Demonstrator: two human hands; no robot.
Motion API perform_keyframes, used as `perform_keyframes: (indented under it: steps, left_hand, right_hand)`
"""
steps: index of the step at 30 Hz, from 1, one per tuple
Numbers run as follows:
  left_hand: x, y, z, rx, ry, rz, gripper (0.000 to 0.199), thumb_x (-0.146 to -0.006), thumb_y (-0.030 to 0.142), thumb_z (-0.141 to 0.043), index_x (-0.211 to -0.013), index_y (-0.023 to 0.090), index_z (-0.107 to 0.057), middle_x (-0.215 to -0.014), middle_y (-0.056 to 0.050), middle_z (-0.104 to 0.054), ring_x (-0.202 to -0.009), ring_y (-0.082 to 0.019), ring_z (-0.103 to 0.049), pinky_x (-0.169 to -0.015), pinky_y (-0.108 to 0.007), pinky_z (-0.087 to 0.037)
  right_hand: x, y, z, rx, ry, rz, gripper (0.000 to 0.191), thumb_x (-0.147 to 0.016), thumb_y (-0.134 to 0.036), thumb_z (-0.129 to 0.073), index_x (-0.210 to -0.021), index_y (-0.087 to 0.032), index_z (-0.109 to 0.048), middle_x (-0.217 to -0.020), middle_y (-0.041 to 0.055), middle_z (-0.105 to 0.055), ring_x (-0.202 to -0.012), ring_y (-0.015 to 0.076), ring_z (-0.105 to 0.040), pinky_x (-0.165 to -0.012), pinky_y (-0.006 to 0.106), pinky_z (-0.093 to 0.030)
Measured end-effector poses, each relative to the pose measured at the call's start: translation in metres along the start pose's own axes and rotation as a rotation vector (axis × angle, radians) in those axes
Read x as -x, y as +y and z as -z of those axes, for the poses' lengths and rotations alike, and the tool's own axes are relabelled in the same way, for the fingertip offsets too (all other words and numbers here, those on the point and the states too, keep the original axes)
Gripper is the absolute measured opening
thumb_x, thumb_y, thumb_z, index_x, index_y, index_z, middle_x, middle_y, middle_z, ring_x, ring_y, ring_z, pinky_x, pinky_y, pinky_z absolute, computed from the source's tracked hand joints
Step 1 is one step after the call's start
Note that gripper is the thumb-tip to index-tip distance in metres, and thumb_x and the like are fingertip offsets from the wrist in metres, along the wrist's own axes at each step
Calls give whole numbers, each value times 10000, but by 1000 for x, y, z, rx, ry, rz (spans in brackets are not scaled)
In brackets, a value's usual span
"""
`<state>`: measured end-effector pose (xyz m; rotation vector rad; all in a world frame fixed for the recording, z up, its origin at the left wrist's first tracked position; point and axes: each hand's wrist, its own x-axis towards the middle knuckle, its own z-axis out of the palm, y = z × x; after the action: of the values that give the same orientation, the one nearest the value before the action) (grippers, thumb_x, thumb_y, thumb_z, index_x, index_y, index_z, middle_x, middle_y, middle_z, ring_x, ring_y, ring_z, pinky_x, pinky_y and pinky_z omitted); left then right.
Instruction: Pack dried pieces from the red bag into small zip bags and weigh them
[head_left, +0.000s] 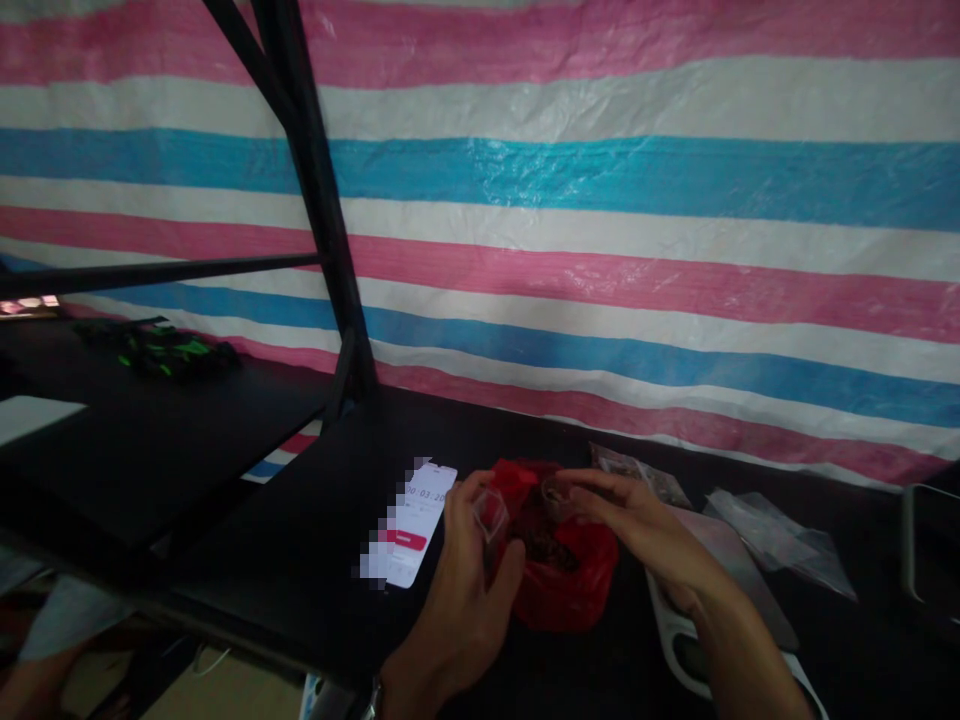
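Fingers of the left hand (474, 600) curl around a clear container (490, 512); those of the right hand (641, 515) close on a small clear cup (553, 493) over one red bag (570, 600) of dark, indistinct pieces (550, 546). One phone (421, 520) and at least two clear packets (787, 545) lie on the black bench (465, 425) before striped sheeting (600, 170).

Black table (300, 560), lit phone (427, 520), open red plastic bag (566, 600), grey-topped scale (739, 565), clear bags (784, 535) beside it
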<state>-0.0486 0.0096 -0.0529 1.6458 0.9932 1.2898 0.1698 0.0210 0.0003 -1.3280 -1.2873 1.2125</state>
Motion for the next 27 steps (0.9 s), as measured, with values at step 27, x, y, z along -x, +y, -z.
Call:
perform_keyframes:
  steps: [27]
  left_hand:
    - [-14,-6,-39,-111,-92,31,609,-989,286,-633,-1581,325,-498,-1450,-110,-656,-1360,-339,-573,-1141,-552,-482]
  right_hand:
    - [32,-34,-16,674,38,474,618,-842,107,-519,-1190,-318,-802,-1269,18,-762,-1229,199,-661,-1114,386,-494]
